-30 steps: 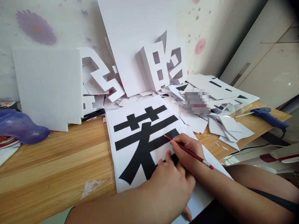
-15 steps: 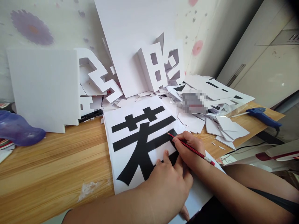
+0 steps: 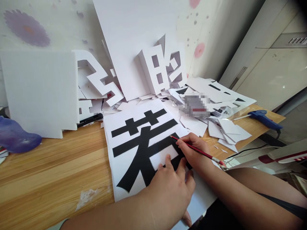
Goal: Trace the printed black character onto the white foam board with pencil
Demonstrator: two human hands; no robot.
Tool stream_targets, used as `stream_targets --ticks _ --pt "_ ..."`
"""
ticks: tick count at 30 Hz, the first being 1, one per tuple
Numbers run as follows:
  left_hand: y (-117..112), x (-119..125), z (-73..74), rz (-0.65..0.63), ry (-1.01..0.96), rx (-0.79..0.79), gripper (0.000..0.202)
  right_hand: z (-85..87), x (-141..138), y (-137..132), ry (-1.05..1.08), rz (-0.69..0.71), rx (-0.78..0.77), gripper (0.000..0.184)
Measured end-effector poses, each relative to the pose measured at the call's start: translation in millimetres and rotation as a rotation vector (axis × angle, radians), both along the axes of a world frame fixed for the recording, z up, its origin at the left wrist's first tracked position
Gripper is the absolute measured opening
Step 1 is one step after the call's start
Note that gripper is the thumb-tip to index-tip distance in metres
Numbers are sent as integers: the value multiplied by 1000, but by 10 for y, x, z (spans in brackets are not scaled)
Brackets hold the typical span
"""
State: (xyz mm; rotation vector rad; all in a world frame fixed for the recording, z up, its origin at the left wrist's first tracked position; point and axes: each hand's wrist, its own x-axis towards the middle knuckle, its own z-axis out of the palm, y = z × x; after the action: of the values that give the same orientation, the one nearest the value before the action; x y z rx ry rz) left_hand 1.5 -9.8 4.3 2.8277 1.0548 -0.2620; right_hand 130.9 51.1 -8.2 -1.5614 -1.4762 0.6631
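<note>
Far left, a purple object lies on the wooden table, beside an upright white foam board. Centre: the printed sheet with its large black character lies flat on the table. The left hand rests on it, palm down, fingers spread and gripping nothing. The right hand pinches a red pencil, its tip at the edge of a black stroke. Farther right are paper scraps, then a blue glue gun.
</note>
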Motion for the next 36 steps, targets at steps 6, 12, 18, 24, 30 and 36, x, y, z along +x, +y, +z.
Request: stream_targets --ticks 6,12,18,24,30,36 --pt "3 1 32 1 -4 -17 109 3 7 3 -11 -6 -9 15" --pt "21 0 50 -1 23 -39 109 -12 3 5 -46 2 4 16" --pt "13 -9 2 -16 2 6 111 -8 9 6 -42 -12 -3 16" --pt "2 -9 -20 -5 -18 3 112 -32 30 42 -40 -48 -2 16" --pt "21 2 31 0 11 -37 112 -31 28 42 -19 -46 -2 16" --pt "23 5 36 5 35 -55 113 -27 27 16 -26 2 25 16"
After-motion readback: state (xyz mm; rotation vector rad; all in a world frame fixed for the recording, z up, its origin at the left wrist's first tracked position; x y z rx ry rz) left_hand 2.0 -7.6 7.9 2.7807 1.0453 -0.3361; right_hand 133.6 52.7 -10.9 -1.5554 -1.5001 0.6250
